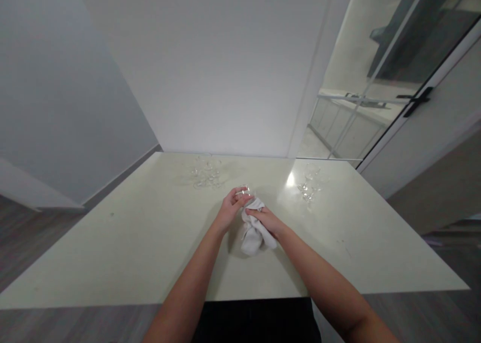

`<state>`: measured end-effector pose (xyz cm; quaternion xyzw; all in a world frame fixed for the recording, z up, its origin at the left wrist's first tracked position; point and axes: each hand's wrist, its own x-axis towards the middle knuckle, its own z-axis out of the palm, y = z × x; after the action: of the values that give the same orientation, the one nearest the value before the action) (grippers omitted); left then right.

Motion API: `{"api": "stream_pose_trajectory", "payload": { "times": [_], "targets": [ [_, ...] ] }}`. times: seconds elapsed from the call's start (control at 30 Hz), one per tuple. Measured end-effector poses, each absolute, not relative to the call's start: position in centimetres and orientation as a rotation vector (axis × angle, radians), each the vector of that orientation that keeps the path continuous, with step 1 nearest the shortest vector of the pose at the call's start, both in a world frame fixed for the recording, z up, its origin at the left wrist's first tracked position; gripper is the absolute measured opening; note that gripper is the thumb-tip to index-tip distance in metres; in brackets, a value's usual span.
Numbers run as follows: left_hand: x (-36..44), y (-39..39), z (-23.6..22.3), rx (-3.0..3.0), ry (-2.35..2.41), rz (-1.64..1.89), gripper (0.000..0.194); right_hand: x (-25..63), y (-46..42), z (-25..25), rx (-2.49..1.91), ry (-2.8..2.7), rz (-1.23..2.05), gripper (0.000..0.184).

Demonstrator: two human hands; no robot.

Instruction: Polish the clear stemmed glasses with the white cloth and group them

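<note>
My left hand [233, 203] is closed around a clear drinking glass [245, 193], its fingers wrapped on the glass wall. Just to the right, my right hand [266, 220] grips a white cloth [253, 238] and presses its upper end against the glass. The cloth's loose end hangs down towards the tabletop. Part of the glass is hidden behind my fingers and the cloth. Both hands are over the middle of the pale table [131, 243].
Several clear stemmed glasses [206, 170] are grouped at the back left of the table. Another group of clear stemmed glasses [310, 183] is at the back right. A white wall [225, 82] rises behind the table, and a glazed door with a black handle [419, 101] stands at the right.
</note>
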<state>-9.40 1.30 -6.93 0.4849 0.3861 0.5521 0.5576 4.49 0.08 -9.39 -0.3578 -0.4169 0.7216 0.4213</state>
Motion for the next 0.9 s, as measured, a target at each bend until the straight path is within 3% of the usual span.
{"api": "stream_pose_trajectory", "payload": {
  "times": [0.1,0.3,0.53,0.73,0.9],
  "targets": [
    [-9.5,1.4,-7.1,1.182,0.821,1.276,0.055,4.7,0.1,-9.2,-0.927,-1.029,1.824,0.042],
    [-9.2,1.9,-7.7,1.219,1.016,1.379,0.055,4.3,1.0,-9.9,-0.849,-1.379,1.404,0.037],
    [-9.6,1.1,-7.1,1.039,0.691,1.228,0.057,5.1,0.5,-9.9,-0.907,-1.138,1.764,0.042],
    [-9.0,1.6,-7.5,1.097,0.923,1.347,0.052,5.1,1.2,-10.4,-0.910,-1.584,1.260,0.023],
    [-9.5,1.6,-7.8,1.027,0.825,1.361,0.056,5.8,0.9,-9.6,-0.877,-1.321,1.663,0.037]
  ]
}}
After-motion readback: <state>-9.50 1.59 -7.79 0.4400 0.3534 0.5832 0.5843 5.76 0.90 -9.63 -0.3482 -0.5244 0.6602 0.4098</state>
